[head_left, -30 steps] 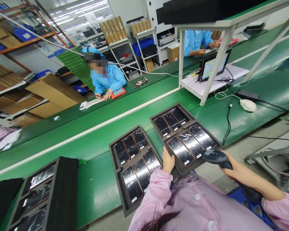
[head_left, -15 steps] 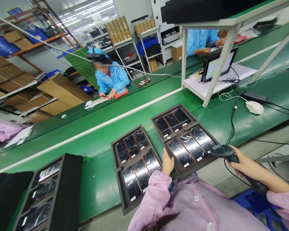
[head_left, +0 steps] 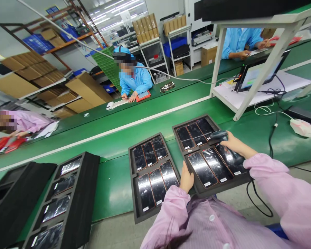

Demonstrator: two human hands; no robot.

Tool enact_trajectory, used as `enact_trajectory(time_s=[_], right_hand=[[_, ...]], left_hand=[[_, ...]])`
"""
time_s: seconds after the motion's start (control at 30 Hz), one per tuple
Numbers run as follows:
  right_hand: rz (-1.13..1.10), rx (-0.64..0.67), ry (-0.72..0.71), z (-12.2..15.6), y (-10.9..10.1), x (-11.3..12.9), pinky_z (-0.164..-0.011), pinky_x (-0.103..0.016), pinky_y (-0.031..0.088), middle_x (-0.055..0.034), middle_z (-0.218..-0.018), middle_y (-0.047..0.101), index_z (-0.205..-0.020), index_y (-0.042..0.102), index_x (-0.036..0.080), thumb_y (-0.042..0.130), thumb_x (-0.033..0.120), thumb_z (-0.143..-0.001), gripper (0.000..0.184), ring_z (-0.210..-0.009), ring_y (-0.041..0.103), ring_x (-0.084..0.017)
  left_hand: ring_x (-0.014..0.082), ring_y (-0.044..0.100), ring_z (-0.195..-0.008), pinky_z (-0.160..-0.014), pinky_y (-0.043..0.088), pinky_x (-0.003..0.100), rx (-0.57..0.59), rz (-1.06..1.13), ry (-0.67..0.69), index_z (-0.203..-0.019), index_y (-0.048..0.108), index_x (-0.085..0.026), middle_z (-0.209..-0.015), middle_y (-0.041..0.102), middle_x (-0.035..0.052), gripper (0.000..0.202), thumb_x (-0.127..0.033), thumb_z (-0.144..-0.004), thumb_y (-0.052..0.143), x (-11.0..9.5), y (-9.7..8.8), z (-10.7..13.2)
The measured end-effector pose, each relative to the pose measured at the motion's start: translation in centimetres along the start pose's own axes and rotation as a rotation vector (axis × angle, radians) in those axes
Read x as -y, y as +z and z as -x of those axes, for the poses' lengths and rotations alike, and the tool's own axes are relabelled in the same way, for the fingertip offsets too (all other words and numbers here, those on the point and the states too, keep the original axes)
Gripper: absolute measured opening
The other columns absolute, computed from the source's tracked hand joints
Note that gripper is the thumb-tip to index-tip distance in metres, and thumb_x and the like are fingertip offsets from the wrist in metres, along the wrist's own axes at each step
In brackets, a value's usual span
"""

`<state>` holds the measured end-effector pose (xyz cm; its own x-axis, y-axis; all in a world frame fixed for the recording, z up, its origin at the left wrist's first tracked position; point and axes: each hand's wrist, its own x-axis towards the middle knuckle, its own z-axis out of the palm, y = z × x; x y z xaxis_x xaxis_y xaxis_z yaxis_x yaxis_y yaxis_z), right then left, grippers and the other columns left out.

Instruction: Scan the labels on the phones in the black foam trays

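My right hand (head_left: 232,143) is wrapped round a dark handheld barcode scanner (head_left: 217,136). The scanner's head hangs over the right-hand foam tray (head_left: 182,154), near its back-right phone. In that dark grey tray lie several phones (head_left: 202,169) with glossy black screens, orange edges and small white labels. At the tray's left edge is my left hand (head_left: 187,178), closed on the rim, its fingers partly hidden. Close by on the left lies a second foam tray (head_left: 135,204) with similar phones (head_left: 146,192), two rows in it.
Stacked black foam trays (head_left: 86,193) with phones stand at the left on the green bench (head_left: 114,183). A white shelf stand (head_left: 245,98) holds a monitor (head_left: 259,74). A white mouse (head_left: 302,127) and cables lie at the right. Co-workers (head_left: 134,77) sit across the conveyor.
My right hand has brought the scanner left and away from me, from the right tray's front-right corner to over its phones. My left hand stays at the tray's edge. The view has turned left.
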<state>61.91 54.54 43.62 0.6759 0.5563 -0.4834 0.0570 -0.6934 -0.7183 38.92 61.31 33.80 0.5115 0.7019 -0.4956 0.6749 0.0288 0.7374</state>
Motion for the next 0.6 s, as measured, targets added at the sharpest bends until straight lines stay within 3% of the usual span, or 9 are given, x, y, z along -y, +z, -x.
enact_trajectory(time_s=[0.2,0.4,0.6], right_hand=[[0.032,0.032,-0.012,-1.1,0.3,-0.1,-0.038,-0.022,0.038,0.0077,-0.042,0.046,-0.137,0.026,0.006,0.051,0.007,-0.081,0.061,-0.038,0.047,-0.015],[0.038,0.031,0.009,-0.6,1.0,0.4,-0.037,-0.022,0.037,0.0099,-0.043,0.043,-0.133,0.027,0.006,0.051,0.005,-0.079,0.06,-0.034,0.043,-0.013],[0.004,0.073,-0.014,0.3,2.0,1.1,-0.039,-0.022,0.041,0.008,-0.05,0.048,-0.125,0.035,0.011,0.053,0.004,-0.077,0.052,-0.039,0.049,-0.014]], left_hand=[[0.0209,0.025,-0.142,-0.115,0.018,0.024,0.015,0.037,-0.008,-0.146,0.017,0.003,-0.152,0.027,0.0207,0.081,-0.001,-0.071,0.047,0.0,-0.1,0.0],[0.0199,0.028,-0.14,-0.114,0.019,0.023,0.022,0.057,-0.021,-0.147,0.016,0.0,-0.151,0.03,0.0186,0.082,-0.003,-0.071,0.048,0.1,0.0,0.0],[0.023,0.026,-0.141,-0.115,0.019,0.026,0.031,0.05,0.003,-0.146,0.014,0.003,-0.151,0.027,0.0221,0.081,-0.002,-0.072,0.046,0.2,0.0,-0.1]])
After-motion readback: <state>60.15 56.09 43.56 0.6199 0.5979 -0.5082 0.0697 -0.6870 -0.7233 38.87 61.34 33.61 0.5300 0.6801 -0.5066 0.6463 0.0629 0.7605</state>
